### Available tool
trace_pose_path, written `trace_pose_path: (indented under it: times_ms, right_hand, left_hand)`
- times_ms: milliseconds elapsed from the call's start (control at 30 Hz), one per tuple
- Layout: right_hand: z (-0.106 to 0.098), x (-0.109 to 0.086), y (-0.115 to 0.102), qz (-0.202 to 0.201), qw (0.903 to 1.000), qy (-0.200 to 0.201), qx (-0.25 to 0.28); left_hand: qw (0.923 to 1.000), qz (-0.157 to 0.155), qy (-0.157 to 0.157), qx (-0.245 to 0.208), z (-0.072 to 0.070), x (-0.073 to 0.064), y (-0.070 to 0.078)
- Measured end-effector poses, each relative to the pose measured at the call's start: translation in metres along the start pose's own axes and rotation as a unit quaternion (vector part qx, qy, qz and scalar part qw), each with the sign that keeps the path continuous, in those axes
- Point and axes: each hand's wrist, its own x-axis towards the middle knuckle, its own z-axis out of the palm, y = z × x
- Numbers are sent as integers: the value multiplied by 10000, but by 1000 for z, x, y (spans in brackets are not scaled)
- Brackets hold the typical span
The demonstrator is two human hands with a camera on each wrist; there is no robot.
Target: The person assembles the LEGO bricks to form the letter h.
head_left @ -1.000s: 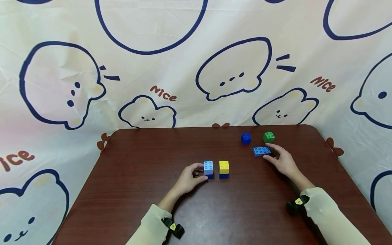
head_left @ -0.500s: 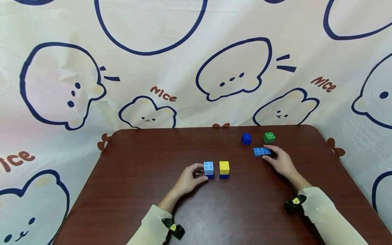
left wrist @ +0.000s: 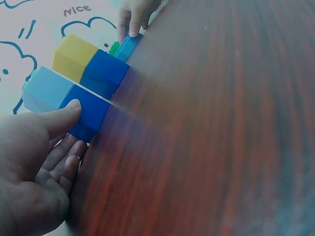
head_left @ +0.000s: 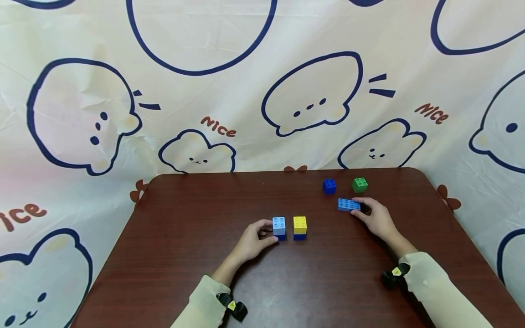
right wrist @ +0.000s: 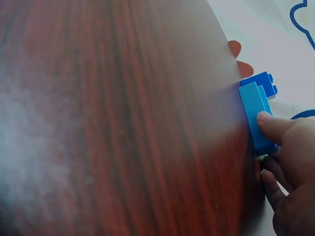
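My left hand pinches a two-brick stack at its left side, a light blue brick on top of a dark blue brick; the thumb lies on the dark blue one. Just right of it, a small gap away, stands a second stack, a yellow brick on a dark blue brick. Further back on the right, my right hand pinches the right end of a long blue brick between thumb and fingers. In the right wrist view the thumb presses on this blue brick's long side.
Behind the long blue brick, a square dark blue brick and a green brick stand near the far edge of the brown table. A patterned cloth hangs behind the table.
My right hand has come slightly toward the near side and closed in on the long blue brick, which has shifted a little left. The left hand and both stacks stay put.
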Motion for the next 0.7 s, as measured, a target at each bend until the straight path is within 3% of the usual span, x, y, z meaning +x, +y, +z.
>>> trace_pose_path:
  times_ms: [567,700]
  right_hand:
    - [2,-5,-4,-250,9981,546,-123]
    - [0,-8,-5,-283,9982,522,-114]
  left_hand:
    - [10000,25,-35,34,0,0,-1]
    - [10000,28,-25,35,0,0,-1]
